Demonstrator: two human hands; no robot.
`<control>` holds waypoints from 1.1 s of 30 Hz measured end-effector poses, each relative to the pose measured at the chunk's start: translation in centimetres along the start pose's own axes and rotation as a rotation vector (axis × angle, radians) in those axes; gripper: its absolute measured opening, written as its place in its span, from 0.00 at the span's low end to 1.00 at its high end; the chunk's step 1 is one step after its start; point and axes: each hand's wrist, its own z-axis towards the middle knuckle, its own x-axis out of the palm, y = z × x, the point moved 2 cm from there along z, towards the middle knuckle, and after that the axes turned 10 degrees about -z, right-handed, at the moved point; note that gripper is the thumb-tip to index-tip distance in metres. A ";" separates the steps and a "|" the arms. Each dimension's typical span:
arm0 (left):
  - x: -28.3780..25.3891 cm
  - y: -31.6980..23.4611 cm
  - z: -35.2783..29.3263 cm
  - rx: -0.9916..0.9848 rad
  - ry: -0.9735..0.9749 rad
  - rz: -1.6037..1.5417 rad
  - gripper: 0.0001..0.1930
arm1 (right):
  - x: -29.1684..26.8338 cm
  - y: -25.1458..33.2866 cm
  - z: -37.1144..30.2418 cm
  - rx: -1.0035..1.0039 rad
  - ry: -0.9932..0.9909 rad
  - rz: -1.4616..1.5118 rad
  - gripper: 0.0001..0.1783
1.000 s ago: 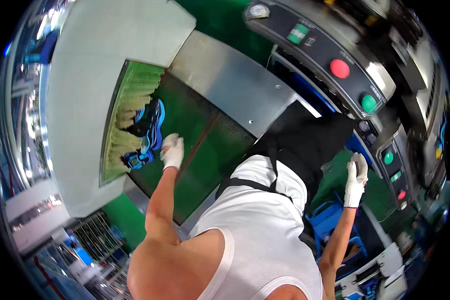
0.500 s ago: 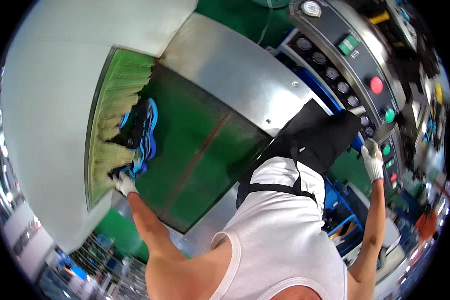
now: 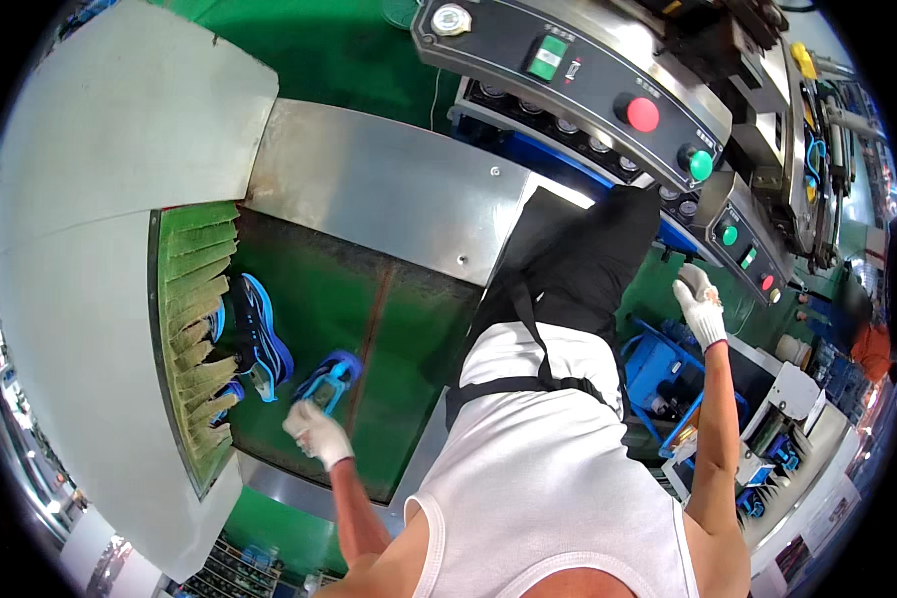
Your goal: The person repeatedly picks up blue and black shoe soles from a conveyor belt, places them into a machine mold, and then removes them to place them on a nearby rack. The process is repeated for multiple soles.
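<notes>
My left hand (image 3: 319, 436), in a white glove, is closed on a blue shoe (image 3: 331, 381) above the green conveyor belt (image 3: 424, 334). That shoe looks slightly blurred. A black and blue shoe (image 3: 259, 334) lies on the belt beside the strip curtain (image 3: 197, 329). More blue shoe parts (image 3: 227, 399) show between the curtain's strips, mostly hidden. My right hand (image 3: 703, 307), also in a white glove, hangs away from my body on the right. Its thumb stands apart from the fingers, and I see nothing in it.
A white machine housing (image 3: 100, 239) surrounds the curtained opening. A metal plate (image 3: 379, 179) borders the belt. Beyond my legs stands a control panel (image 3: 598, 85) with red and green buttons and gauges below. A blue cart (image 3: 660, 384) stands near my right arm.
My left hand has come back from the curtain toward me with a blue shoe. My right hand has moved away from the control panel. The whole view has turned.
</notes>
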 end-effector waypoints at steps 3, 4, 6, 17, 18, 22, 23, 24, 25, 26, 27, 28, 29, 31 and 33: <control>2.1 -11.8 -4.7 0.234 0.091 -0.134 0.19 | 0.7 2.7 -0.7 -0.080 0.008 0.040 0.27; 2.4 -14.4 -5.4 0.253 0.116 -0.130 0.20 | 0.5 4.8 -0.9 -0.126 0.016 0.093 0.27; 3.8 -17.4 -4.8 0.392 0.159 -0.157 0.20 | -0.6 9.3 -1.8 -0.215 0.027 0.202 0.27; 3.5 -18.1 -5.4 0.565 0.263 -0.069 0.19 | 2.9 24.5 -4.6 -0.846 0.035 0.476 0.30; 3.9 -16.7 -4.0 0.621 0.258 -0.045 0.18 | 3.0 25.1 -5.1 -0.885 0.017 0.498 0.29; 1.8 -21.3 -1.8 0.461 0.306 -0.116 0.17 | 4.9 27.6 -6.0 -0.973 0.010 0.518 0.21; 0.4 -24.9 -3.4 0.610 0.335 -0.160 0.16 | 4.1 28.6 -6.2 -1.013 0.028 0.411 0.20; -0.8 -27.8 -4.9 0.752 0.359 -0.207 0.15 | 3.7 29.5 -6.6 -1.053 0.050 0.299 0.19; -1.1 -29.8 -5.2 0.885 0.396 -0.257 0.13 | 4.3 30.5 -7.2 -1.034 -0.126 0.189 0.17; -1.2 -32.5 -6.3 0.923 0.457 -0.329 0.11 | 5.6 31.3 -7.6 -0.996 -0.310 0.076 0.15; -2.0 -35.8 -8.0 1.082 0.499 -0.366 0.10 | 7.8 32.3 -7.3 -0.914 -0.537 -0.020 0.10; -2.8 -38.5 -9.6 1.232 0.532 -0.402 0.09 | 6.9 33.1 -6.6 -0.894 -0.169 -0.095 0.09; -3.0 -40.7 -11.0 1.217 0.571 -0.429 0.08 | 5.5 31.8 -6.3 -0.841 -0.174 0.083 0.09; -3.2 -44.8 -13.3 1.319 0.694 -0.467 0.10 | 1.9 27.4 -6.5 -0.755 -0.292 0.364 0.12; -3.5 -48.4 -17.5 1.562 0.825 -0.439 0.12 | 0.8 22.5 -6.8 -0.763 -0.421 0.401 0.18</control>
